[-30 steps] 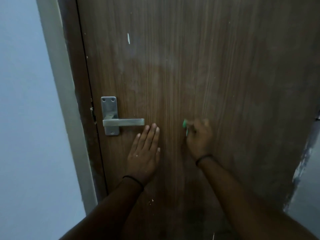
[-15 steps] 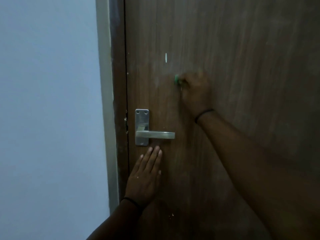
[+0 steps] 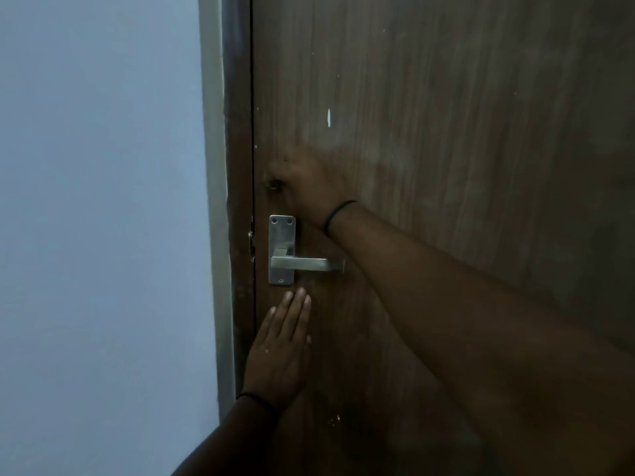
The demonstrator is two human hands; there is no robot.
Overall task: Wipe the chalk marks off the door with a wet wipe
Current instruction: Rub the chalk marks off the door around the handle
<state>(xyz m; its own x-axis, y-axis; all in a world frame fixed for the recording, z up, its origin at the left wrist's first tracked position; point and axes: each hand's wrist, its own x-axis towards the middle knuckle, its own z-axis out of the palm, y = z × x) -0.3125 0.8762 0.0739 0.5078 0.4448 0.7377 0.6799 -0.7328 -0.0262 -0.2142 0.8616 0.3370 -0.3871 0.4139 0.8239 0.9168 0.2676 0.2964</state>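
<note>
Since half a second ago the right hand (image 3: 302, 187) has slid left and down across the door (image 3: 464, 166), from just below the white chalk mark (image 3: 329, 117) to the door's left edge, right above the handle plate (image 3: 282, 249). The green wipe, showing at its fingers earlier, is hidden now. A pale smear lies beneath the chalk mark.
</note>
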